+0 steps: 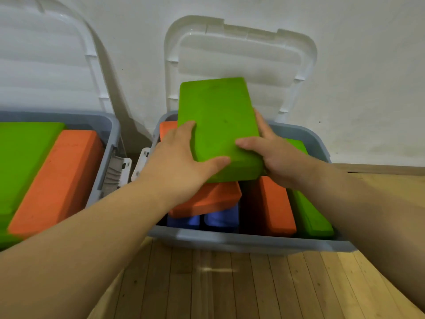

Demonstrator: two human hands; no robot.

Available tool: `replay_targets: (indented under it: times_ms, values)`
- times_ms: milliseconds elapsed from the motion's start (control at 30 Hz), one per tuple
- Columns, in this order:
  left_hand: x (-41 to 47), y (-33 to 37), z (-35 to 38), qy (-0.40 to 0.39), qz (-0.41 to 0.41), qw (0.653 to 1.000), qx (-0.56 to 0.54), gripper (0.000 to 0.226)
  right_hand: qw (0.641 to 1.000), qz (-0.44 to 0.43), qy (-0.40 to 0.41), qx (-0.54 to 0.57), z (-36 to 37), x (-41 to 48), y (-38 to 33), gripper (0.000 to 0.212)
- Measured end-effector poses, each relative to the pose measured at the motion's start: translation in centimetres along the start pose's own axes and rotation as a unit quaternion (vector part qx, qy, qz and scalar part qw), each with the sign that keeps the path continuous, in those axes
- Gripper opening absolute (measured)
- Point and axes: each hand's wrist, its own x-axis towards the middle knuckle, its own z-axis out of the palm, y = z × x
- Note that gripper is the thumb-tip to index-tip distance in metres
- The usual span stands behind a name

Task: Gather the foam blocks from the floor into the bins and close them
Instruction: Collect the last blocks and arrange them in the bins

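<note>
A green foam block [218, 118] is tilted up over the right grey bin [253, 242]. My left hand [181, 164] grips its near left edge, thumb on top. My right hand [273, 155] grips its near right corner, thumb on top and fingers behind. In that bin lie an orange block [207, 199] under the green one, two blue blocks [220, 219], another orange block [273, 203] and a green block [310, 215] on edge at the right. The left grey bin [108, 143] holds a green block [20, 157] and an orange block [57, 180].
Both bins stand against a white wall with their clear lids, the left one [46, 54] and the right one [241, 58], leaning open against it. White latches [128, 166] hang between the bins. Wooden floor [218, 284] lies in front.
</note>
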Motion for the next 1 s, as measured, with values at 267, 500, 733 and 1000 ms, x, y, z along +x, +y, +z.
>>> replay_targets:
  times_ms: [267,500,733,1000]
  values:
    - [-0.4,-2.3,3.9,-0.182,-0.024,0.954,0.239,0.107,0.899,0.007,0.246,-0.362,-5.2,-1.7,-3.8,0.107]
    - [-0.1,-2.3,2.1,-0.21,-0.055,0.935,0.282,0.103,0.833,0.198,0.153,-0.493,-3.5,-2.1,-1.5,0.09]
    - [-0.2,-3.3,1.8,-0.207,-0.04,0.93,0.3,0.102,0.812,0.149,0.155,-0.543,-2.8,-2.1,-4.5,0.08]
    - [0.1,-4.3,2.4,-0.207,-0.018,0.928,0.309,0.111,0.795,0.064,0.186,-0.573,-1.9,-2.7,-4.4,0.05]
